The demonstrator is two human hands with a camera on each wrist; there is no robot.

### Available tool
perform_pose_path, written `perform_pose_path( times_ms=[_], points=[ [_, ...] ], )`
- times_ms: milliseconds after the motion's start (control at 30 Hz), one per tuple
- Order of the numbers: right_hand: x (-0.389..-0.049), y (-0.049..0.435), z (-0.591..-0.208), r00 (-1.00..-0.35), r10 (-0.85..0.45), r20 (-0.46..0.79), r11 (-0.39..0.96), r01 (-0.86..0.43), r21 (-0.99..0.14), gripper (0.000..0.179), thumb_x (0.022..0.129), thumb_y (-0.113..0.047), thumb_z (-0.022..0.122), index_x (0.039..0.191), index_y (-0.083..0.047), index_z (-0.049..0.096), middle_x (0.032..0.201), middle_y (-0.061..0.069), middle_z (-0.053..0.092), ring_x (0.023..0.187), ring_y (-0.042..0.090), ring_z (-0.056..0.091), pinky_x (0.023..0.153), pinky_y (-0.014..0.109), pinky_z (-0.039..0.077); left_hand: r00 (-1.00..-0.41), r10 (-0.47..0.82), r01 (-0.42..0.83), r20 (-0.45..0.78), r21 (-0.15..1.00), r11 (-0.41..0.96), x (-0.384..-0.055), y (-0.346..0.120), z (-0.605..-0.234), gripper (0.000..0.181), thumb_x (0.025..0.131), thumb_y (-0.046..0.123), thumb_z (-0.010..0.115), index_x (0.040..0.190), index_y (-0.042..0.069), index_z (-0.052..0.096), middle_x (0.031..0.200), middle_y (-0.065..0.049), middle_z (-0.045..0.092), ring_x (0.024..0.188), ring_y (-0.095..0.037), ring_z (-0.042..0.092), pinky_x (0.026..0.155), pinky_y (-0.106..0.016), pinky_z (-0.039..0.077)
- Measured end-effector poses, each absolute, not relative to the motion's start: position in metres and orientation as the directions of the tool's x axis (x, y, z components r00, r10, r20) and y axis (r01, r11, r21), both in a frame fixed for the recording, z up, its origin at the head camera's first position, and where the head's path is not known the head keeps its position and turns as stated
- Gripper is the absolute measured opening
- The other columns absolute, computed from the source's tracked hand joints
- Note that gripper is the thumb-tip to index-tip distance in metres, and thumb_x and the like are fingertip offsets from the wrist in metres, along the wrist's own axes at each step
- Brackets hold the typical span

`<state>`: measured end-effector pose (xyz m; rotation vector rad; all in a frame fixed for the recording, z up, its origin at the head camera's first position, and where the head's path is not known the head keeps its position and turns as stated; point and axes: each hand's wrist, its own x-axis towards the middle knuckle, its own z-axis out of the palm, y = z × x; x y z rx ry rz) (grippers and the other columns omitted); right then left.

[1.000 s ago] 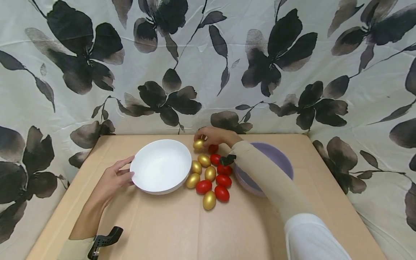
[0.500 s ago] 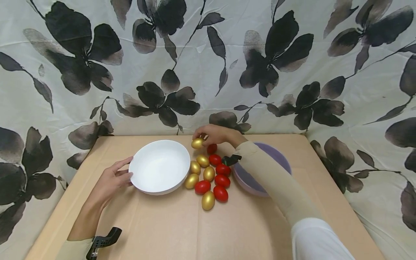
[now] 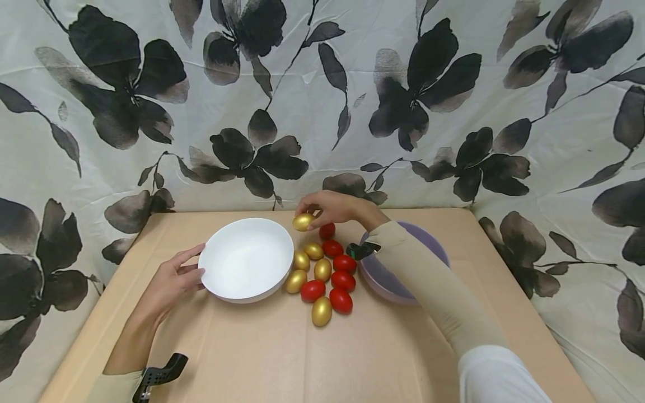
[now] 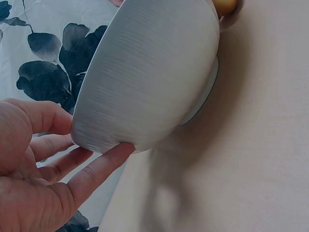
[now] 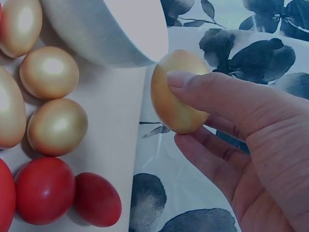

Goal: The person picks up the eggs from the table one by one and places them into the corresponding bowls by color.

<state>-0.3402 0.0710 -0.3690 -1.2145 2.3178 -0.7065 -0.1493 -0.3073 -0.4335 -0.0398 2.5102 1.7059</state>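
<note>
My right hand (image 3: pixel 332 207) pinches a gold egg (image 3: pixel 302 221) between thumb and fingertips, just right of the white bowl's far rim. In the right wrist view the gold egg (image 5: pixel 178 92) shows beside the bowl's edge, with the thumb across its side. Over at the white bowl (image 3: pixel 246 258), my left hand (image 3: pixel 176 280) rests extended fingers against the outer left side. The left wrist view has those fingertips (image 4: pixel 126 148) on the bowl's wall (image 4: pixel 154 72), close to the rim. Nothing lies inside the white bowl.
Several gold eggs (image 3: pixel 323 270) and red eggs (image 3: pixel 344 281) lie clustered on the wooden table (image 3: pixel 262 347) between the bowls. A purple bowl (image 3: pixel 388 280) stands to the right, partly behind the right forearm. A floral cloth (image 3: pixel 332 112) hangs behind the table.
My right hand has lifted the gold egg from the back of the cluster and moved it slightly left toward the white bowl. The left hand keeps its place at the bowl.
</note>
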Motion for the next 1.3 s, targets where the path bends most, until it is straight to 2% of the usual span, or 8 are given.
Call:
perform_pose_path(
  times_ms=[400,633,933,1300],
  points=[
    [-0.321,0.066,-0.359,-0.485,-0.871,-0.081,0.406,-0.615,-0.676,0.036,0.087,-0.008,0.081,0.12,-0.014,0.069,0.115,-0.002,0.066,0.109,0.015,0.064,0.094,0.028,0.057,-0.994,0.046,-0.082,-0.103,0.939,0.334,-0.148,-0.308,-0.433,0.065,0.099,0.005,0.06,0.158,0.002,0.032,0.156,-0.028,0.03,0.101,0.003,0.063,0.085,-0.041,0.062],
    [-0.312,0.061,-0.357,-0.464,-0.881,-0.094,0.394,-0.607,-0.691,0.035,0.087,-0.007,0.079,0.12,-0.015,0.068,0.116,-0.001,0.065,0.11,0.016,0.063,0.099,0.041,0.056,-0.993,0.039,-0.092,-0.112,0.937,0.337,-0.148,-0.308,-0.433,0.065,0.099,0.007,0.062,0.158,0.003,0.033,0.157,-0.027,0.032,0.101,0.003,0.063,0.085,-0.041,0.062],
    [-0.298,0.053,-0.353,-0.454,-0.886,-0.09,0.397,-0.645,-0.653,0.037,0.086,-0.014,0.082,0.12,-0.019,0.068,0.116,-0.006,0.065,0.11,0.01,0.063,0.096,0.027,0.056,-0.992,0.037,-0.098,-0.117,0.938,0.333,-0.148,-0.307,-0.431,0.066,0.099,0.007,0.061,0.158,0.003,0.032,0.157,-0.027,0.031,0.101,0.003,0.062,0.086,-0.042,0.061],
    [-0.283,0.045,-0.353,-0.394,-0.913,-0.102,0.354,-0.647,-0.676,0.037,0.089,-0.009,0.078,0.124,-0.017,0.067,0.123,-0.003,0.063,0.113,0.012,0.062,0.097,0.026,0.056,-0.993,0.048,-0.089,-0.111,0.94,0.328,-0.148,-0.306,-0.432,0.066,0.1,0.008,0.062,0.158,0.001,0.032,0.156,-0.03,0.032,0.099,0.002,0.064,0.083,-0.036,0.062]
  ],
)
